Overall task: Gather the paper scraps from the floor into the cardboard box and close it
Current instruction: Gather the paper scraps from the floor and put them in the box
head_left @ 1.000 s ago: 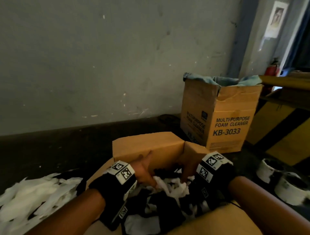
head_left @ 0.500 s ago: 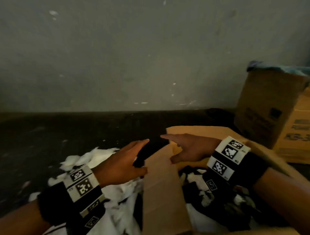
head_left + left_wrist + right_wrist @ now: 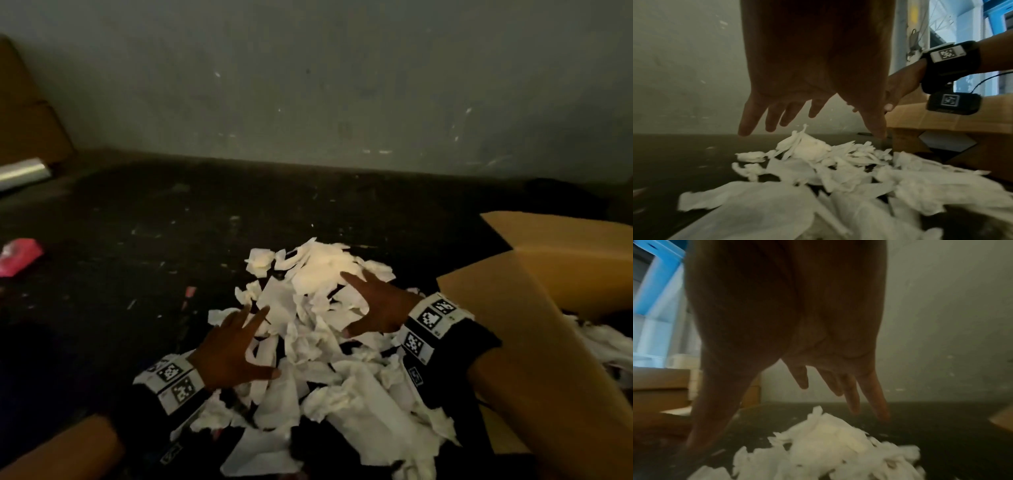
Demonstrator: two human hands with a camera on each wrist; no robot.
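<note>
Overhead: left hand (image 3: 236, 349) and right hand (image 3: 373, 305) spread flat over paper scraps (image 3: 318, 346) heaped on the floor (image 3: 137, 240), cardboard box (image 3: 534, 291) open just right (some scraps inside). Left wrist: fingers (image 3: 748, 118) splayed above scraps. Right wrist: fingers (image 3: 877, 395) straight, empty

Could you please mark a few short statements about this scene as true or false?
1. Both hands are spread open above the scraps. True; left hand, right hand.
2. The box lies to the left of the pile. False; it is on the right.
3. The right hand grips a box flap. False; it holds nothing.
4. A pink thing lies on the floor at far left. True.
5. The floor has been cleared of scraps. False; a large pile remains.
</note>
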